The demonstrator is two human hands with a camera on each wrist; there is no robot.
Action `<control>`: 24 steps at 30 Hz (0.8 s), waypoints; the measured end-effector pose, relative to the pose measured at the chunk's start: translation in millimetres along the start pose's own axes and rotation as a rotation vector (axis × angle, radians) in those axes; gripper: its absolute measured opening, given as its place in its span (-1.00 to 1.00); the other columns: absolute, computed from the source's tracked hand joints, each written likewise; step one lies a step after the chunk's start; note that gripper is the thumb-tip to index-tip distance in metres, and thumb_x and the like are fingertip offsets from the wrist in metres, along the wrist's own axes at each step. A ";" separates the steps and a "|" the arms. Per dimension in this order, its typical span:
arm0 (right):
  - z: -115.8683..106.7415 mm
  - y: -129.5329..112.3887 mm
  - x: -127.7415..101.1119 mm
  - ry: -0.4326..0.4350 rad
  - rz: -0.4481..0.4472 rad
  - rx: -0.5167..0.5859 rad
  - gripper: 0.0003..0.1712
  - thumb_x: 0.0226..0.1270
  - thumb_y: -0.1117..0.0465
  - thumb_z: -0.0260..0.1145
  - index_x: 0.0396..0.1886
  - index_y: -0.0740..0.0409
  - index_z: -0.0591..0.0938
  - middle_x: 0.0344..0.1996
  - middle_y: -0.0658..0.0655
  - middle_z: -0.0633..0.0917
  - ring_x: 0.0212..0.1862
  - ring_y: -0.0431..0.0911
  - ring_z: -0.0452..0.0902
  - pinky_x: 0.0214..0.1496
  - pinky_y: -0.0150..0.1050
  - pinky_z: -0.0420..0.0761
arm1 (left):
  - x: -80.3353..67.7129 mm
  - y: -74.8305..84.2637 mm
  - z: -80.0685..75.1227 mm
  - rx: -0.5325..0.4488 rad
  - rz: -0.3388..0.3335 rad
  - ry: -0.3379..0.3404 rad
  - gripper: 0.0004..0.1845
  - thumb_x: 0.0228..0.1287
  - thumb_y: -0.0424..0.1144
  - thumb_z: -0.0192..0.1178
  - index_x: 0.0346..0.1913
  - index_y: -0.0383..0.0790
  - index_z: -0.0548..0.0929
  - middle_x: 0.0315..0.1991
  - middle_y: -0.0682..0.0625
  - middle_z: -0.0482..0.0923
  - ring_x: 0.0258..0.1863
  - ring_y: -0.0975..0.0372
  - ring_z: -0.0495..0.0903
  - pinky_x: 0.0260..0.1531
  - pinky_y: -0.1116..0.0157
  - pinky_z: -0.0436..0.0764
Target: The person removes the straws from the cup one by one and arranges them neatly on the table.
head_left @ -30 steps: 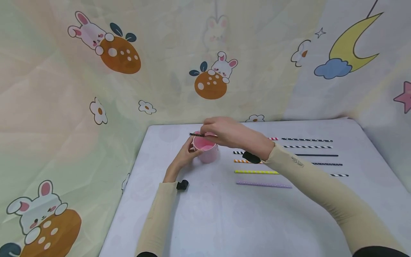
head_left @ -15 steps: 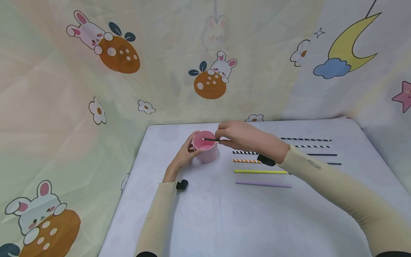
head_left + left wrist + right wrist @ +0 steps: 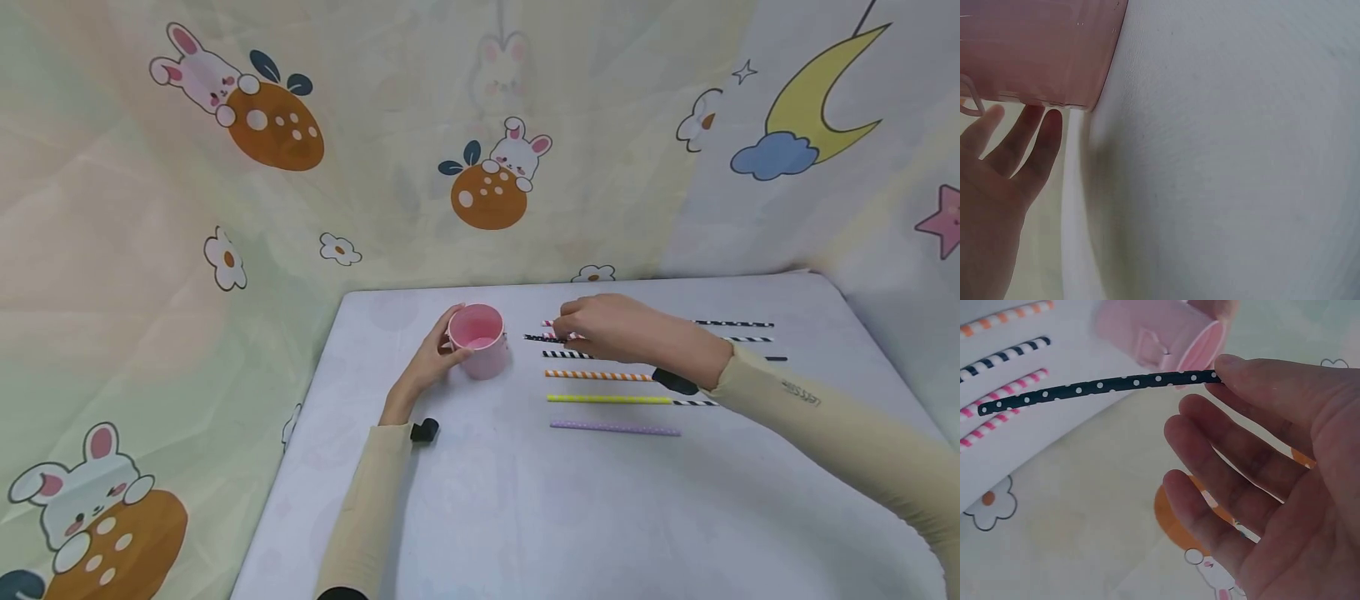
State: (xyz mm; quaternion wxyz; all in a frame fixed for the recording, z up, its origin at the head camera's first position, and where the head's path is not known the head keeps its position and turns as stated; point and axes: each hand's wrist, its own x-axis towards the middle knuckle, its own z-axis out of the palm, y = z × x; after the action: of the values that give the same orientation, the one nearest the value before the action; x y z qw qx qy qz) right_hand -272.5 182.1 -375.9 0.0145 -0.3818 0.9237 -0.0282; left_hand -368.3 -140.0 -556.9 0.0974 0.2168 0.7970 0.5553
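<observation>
A pink cup (image 3: 487, 358) stands upright on the table, its mouth tipped into sight in the head view. My left hand (image 3: 435, 358) grips its left side, thumb on the near side and fingers round the far side. In the left wrist view, fingertips meet the cup (image 3: 1029, 50) beside a small curved handle. Between thumb and index finger, my right hand (image 3: 611, 325) pinches one end of a black straw with white dots (image 3: 1097, 386). The other fingers of that hand are spread loosely. The dotted straw is held over the pink-and-white striped straws (image 3: 1029, 381).
To the right of the cup lie several straws in rows: orange striped (image 3: 592, 375), yellow (image 3: 609, 399), purple (image 3: 615, 429) and black-and-white striped (image 3: 566, 355). Farther right is another black dotted straw (image 3: 738, 323). A printed cloth backdrop (image 3: 390, 167) rises behind the table.
My right hand has moved right with the dotted straw, from over the cup's mouth to above the rows of straws. The left hand and cup have stayed in place.
</observation>
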 end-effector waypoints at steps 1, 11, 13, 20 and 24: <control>1.2 1.8 -3.5 -0.006 0.010 0.001 -0.91 0.28 0.26 0.43 -0.27 -0.03 0.73 -0.42 -0.08 0.62 -0.40 -0.22 0.52 -0.31 -0.26 0.54 | -0.3 0.0 0.0 0.001 0.006 0.002 -0.07 0.23 0.00 0.41 0.58 0.25 0.11 0.49 0.06 0.28 0.26 0.00 0.49 0.17 0.17 0.52; 8.7 13.6 -37.7 -0.050 0.076 0.021 -0.88 0.23 0.28 0.46 -0.31 -0.04 0.71 -0.37 -0.09 0.64 -0.37 -0.22 0.55 -0.27 -0.20 0.60 | -0.1 -1.1 0.0 -0.004 0.018 0.001 -0.04 0.17 0.15 0.42 0.57 0.30 0.12 0.46 0.11 0.30 0.25 0.01 0.49 0.19 0.11 0.52; 11.3 15.5 -44.4 -0.060 0.092 0.023 -0.86 0.22 0.28 0.46 -0.32 -0.06 0.70 -0.38 -0.10 0.64 -0.37 -0.23 0.56 -0.29 -0.22 0.59 | -0.5 -0.9 -0.5 -0.003 0.016 0.001 -0.06 0.19 0.11 0.42 0.56 0.32 0.13 0.46 0.10 0.30 0.26 0.01 0.48 0.19 0.13 0.52; 24.1 23.7 -67.8 -0.073 0.117 0.014 -0.85 0.21 0.28 0.48 -0.34 -0.08 0.70 -0.39 -0.14 0.63 -0.36 -0.27 0.55 -0.31 -0.25 0.58 | -0.3 0.6 -2.0 -0.010 -0.002 -0.017 -0.09 0.30 -0.21 0.36 0.59 0.25 0.08 0.52 0.00 0.23 0.34 -0.08 0.42 0.20 0.19 0.48; 33.0 27.8 -80.9 -0.102 0.155 -0.003 -0.85 0.18 0.25 0.50 -0.34 -0.09 0.70 -0.40 -0.13 0.64 -0.36 -0.26 0.54 -0.32 -0.24 0.59 | -3.6 12.7 -2.9 -0.019 -0.006 -0.038 -0.08 0.31 -0.26 0.34 0.61 0.10 0.06 0.53 -0.08 0.20 0.37 -0.13 0.39 0.21 0.19 0.47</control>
State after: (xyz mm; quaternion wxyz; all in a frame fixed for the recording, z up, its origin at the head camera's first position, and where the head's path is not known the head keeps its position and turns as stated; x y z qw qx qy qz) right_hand -233.3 257.5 -410.2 0.0632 -0.3102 0.9485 -0.0062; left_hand -363.3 -140.4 -544.3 0.1161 0.2241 0.7904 0.5583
